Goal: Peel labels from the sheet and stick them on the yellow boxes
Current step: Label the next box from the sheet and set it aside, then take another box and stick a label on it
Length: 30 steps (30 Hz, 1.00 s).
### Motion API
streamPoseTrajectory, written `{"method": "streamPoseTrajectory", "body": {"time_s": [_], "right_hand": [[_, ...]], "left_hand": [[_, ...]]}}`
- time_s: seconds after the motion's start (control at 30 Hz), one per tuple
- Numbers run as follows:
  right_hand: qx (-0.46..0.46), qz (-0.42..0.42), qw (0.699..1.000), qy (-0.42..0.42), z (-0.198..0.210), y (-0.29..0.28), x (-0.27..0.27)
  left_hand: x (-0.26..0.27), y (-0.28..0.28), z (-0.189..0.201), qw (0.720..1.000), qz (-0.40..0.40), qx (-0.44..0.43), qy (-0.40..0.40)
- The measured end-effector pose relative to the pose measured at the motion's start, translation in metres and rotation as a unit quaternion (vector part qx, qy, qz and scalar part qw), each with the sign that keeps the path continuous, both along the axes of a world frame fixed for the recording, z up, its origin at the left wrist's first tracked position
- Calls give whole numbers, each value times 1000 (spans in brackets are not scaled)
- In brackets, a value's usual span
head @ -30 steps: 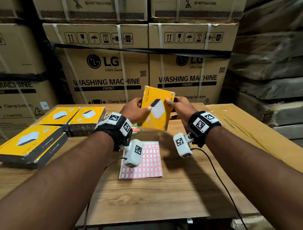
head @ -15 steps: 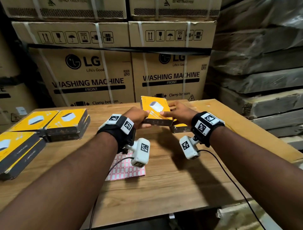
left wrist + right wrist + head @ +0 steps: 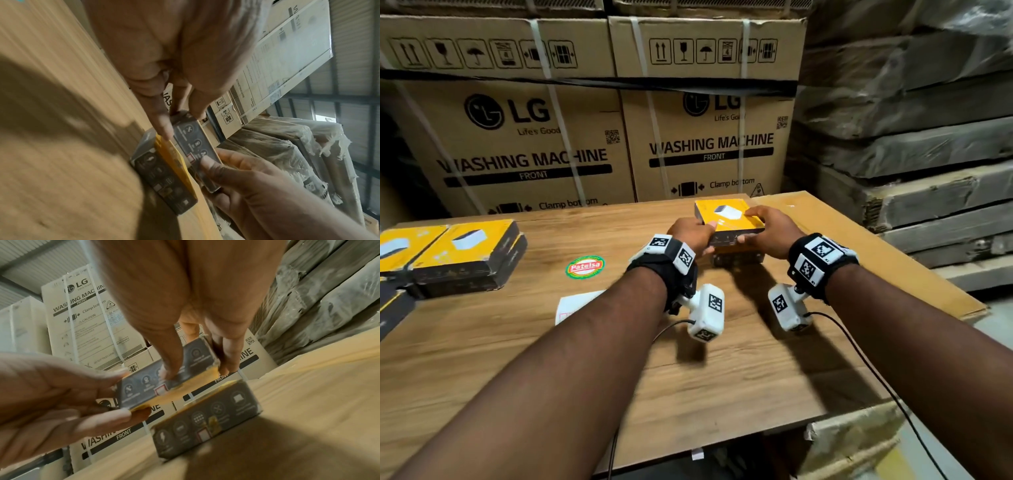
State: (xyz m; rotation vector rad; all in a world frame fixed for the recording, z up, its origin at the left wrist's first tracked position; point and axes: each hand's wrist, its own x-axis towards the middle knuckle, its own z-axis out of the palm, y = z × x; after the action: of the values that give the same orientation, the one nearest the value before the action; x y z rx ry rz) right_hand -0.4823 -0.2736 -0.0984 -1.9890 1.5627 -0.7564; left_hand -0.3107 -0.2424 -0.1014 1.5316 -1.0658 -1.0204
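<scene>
Both hands hold one yellow box (image 3: 729, 217) flat, face up, at the far middle of the table. My left hand (image 3: 693, 234) pinches its left end and my right hand (image 3: 770, 229) grips its right end. It hovers just above a second yellow box (image 3: 736, 260) lying on the table; the right wrist view shows a gap between them. The held box (image 3: 164, 382) carries a small red-bordered label (image 3: 160, 390) on its dark side, and the lower box (image 3: 205, 423) has one too. The label sheet (image 3: 575, 303) lies mostly hidden under my left forearm.
Stacks of more yellow boxes (image 3: 465, 250) sit at the table's left. A round green and red sticker (image 3: 585, 267) is on the wooden table (image 3: 722, 377). Large washing machine cartons (image 3: 534, 137) stand behind, with wrapped pallets (image 3: 911, 137) to the right.
The box was held upright near the sheet, then laid flat and carried away from me and down, over the box on the table. Both hands have kept their hold.
</scene>
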Motion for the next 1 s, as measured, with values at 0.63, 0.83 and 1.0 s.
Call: {"method": "streamPoseTrajectory", "body": {"time_s": [0.63,0.83,1.0], "right_hand": [[-1,-5,994,105,-11,-8,-4],[-12,-13,988,153,-3,6,19],[-88,18,979,180,21,27,76]], "left_hand": [[-7,-10,-22,975,-38,-1,-219],[14,0,-6,956,-17,7,-294],[72,24,19,949,21,-4,-316]]}}
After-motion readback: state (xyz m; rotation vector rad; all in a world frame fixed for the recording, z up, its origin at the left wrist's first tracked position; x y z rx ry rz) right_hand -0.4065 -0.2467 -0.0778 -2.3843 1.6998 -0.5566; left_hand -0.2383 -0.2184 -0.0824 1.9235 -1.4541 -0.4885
